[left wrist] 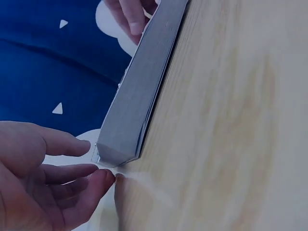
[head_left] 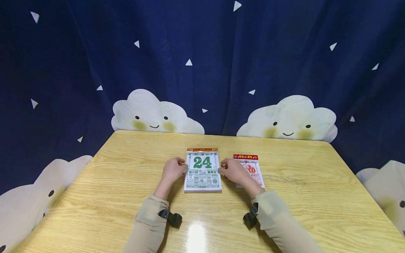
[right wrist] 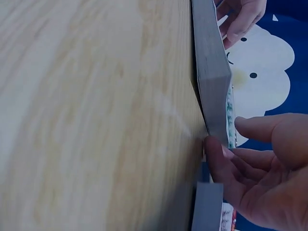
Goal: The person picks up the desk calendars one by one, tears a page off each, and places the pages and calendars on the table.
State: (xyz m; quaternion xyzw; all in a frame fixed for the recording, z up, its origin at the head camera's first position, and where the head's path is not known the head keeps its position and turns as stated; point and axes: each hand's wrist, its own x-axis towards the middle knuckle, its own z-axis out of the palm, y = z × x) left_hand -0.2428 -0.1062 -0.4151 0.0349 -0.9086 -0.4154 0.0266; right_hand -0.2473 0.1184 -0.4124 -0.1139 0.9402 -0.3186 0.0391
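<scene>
A thick tear-off calendar (head_left: 203, 177) with a green 24 and a red-and-gold header strip lies face up on the wooden table. At its left edge is my left hand (head_left: 174, 169), thumb and fingers loosely bent around the near side. In the left wrist view, that hand's fingertips (left wrist: 109, 177) are right at the side of the page block (left wrist: 139, 82). My right hand (head_left: 234, 170) is at the opposite edge. Its fingertips (right wrist: 214, 144) meet the lower side of the block in the right wrist view, while the thumb stands apart from it.
A smaller calendar (head_left: 253, 177) with a red header and a red 10 lies to the right, partly covered by my right hand and forearm. The wooden table (head_left: 316, 196) ends at a dark blue curtain (head_left: 215, 70) with white triangles and smiling clouds.
</scene>
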